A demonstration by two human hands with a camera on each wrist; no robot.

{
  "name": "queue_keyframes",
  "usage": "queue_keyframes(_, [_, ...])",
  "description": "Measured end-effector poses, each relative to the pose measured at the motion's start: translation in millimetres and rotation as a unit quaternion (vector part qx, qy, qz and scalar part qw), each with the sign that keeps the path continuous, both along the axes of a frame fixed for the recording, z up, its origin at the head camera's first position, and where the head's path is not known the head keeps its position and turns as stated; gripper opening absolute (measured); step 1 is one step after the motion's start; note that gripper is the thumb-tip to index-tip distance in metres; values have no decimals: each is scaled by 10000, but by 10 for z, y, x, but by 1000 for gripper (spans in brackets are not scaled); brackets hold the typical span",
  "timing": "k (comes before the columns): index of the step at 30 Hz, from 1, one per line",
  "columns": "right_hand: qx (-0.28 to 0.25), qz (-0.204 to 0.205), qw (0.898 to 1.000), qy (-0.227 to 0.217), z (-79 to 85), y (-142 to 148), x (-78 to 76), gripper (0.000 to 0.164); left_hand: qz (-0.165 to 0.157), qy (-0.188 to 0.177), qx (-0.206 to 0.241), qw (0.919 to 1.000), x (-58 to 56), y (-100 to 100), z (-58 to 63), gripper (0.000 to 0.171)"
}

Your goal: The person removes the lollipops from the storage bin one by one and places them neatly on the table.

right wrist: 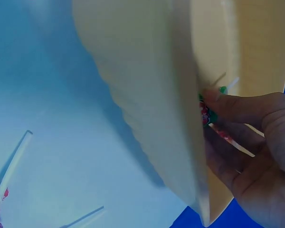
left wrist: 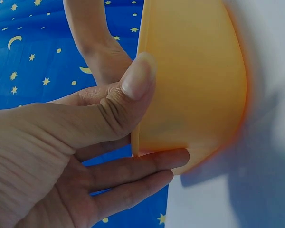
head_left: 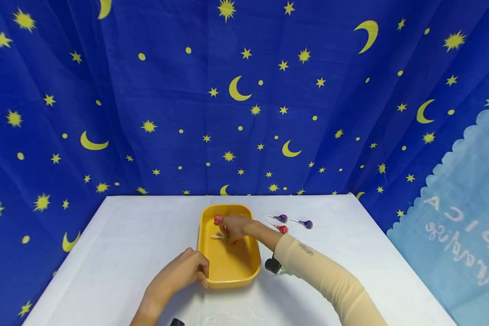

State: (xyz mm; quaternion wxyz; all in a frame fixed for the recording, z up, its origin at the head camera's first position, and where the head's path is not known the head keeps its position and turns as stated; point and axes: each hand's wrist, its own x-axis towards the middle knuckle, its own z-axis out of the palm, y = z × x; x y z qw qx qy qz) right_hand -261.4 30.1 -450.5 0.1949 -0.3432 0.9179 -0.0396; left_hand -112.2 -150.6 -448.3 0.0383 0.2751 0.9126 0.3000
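A yellow rectangular tray (head_left: 230, 284) stands on the table. My left hand (head_left: 184, 271) grips its near left corner, and in the left wrist view the thumb (left wrist: 138, 78) lies at the rim with fingers along the wall. Inside the tray, my right hand (head_left: 234, 227) pinches a green-wrapped lollipop (right wrist: 206, 114), its white stick (head_left: 217, 237) pointing left in the head view. A pink lollipop (head_left: 218, 219) lies in the tray just beyond that hand. Behind the fingers in the right wrist view shows a red wrapper with a pale stick (right wrist: 232, 141), partly hidden.
Right of the tray lie two purple lollipops (head_left: 282, 218) (head_left: 307, 224) and a red lollipop (head_left: 283, 229) on the white table (head_left: 146, 231). Something green (head_left: 284, 270) shows partly under the right forearm. A blue star-patterned cloth (head_left: 195, 113) hangs behind the table.
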Motion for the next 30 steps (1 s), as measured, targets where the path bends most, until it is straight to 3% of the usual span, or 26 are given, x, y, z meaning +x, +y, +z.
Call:
queue_keyframes(3, [-93,-32,9997,-220,-18,3,-36,24,0,-4,-12,10000,6,3,6,18])
queue_keyframes(4, [-141,106,9997,-194,-97,14,-99,25,-3,-1,-12,10000,6,5,9,18])
queue_keyframes(7, [-96,294,9994,-149,-109,13,-113,17,0,8,-32,10000,7,3,12,18])
queue_keyframes(10, [-102,426,9990,-68,-103,20,-93,12,0,-7,-35,10000,6,5,8,18])
queue_keyframes(11, [-64,325,9994,-108,-25,11,-28,11,12,-23,-50,10000,6,6,5,18])
queue_keyframes(18, [-66,460,9989,75,24,34,50,15,49,-28,-118,9999,8,7,-1,19])
queue_keyframes(23, [-119,597,9980,184,30,51,54,17,79,71,-173,9998,12,3,11,20])
queue_keyframes(30, [-278,490,9983,117,28,111,20,13,26,14,-174,9998,4,12,-10,19])
